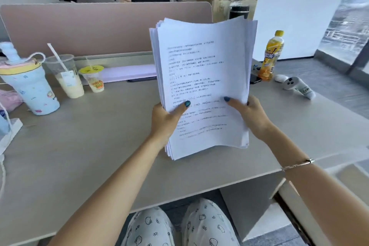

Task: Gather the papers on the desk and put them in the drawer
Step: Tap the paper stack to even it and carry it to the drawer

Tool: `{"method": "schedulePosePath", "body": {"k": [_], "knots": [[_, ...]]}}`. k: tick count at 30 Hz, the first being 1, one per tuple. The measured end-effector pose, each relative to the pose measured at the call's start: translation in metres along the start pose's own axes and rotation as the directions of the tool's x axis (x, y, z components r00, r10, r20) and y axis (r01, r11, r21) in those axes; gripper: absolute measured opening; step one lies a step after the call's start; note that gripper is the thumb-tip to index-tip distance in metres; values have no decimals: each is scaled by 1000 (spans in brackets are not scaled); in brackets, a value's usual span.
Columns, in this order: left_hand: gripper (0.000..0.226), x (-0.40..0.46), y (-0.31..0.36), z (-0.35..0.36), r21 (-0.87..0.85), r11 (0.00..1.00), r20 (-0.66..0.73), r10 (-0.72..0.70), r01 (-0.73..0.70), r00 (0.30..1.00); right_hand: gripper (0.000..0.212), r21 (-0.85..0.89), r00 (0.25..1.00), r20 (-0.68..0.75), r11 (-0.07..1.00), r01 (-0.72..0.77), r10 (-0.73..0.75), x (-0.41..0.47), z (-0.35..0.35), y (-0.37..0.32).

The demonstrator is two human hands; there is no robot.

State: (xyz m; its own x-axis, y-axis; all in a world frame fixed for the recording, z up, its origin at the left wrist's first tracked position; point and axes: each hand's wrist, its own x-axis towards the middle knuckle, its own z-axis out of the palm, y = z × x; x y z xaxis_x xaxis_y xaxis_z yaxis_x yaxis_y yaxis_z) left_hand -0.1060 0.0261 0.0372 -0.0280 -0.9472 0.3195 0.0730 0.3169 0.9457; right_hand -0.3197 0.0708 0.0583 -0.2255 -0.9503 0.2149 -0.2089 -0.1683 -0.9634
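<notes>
A thick stack of white printed papers (201, 70) stands upright, its lower edge resting on the grey desk (89, 146) at centre. My left hand (166, 120) grips the stack's left edge, thumb on the front sheet. On the right edge, my right hand (249, 116) holds it the same way. The sheets are slightly fanned at the top and left side. An open drawer (295, 223) shows below the desk's right end, at the lower right.
At the left stand a decorated tumbler (32, 90), a plastic cup with straw (65, 78) and a small sealed cup (93, 80). A yellow tea bottle (270, 56), a phone (254, 80) and a white controller (297, 88) lie at the right. A person stands behind the pink divider (99, 26).
</notes>
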Motion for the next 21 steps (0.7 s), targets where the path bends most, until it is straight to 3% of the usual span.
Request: {"method": "schedulePosePath", "body": {"k": [4,9,13,17,21], "knots": [[19,-20,6,61,-140,988,110,-53,68,993,25,-119,994,-106,993,-21,8,-19,-70,3],[20,-37,12,136,-147,981,318,-71,123,946,22,-157,978,-206,987,-44,11,-59,-161,-2],[45,-42,11,188,-172,973,352,-83,152,932,22,-179,958,-276,975,-133,81,-100,-227,2],[76,-44,-4,237,-52,987,381,-119,150,917,25,-197,935,-300,947,-255,189,-142,-281,11],[83,-52,-18,283,33,995,419,-95,90,903,29,-170,892,-327,909,-381,313,-178,-323,24]]}}
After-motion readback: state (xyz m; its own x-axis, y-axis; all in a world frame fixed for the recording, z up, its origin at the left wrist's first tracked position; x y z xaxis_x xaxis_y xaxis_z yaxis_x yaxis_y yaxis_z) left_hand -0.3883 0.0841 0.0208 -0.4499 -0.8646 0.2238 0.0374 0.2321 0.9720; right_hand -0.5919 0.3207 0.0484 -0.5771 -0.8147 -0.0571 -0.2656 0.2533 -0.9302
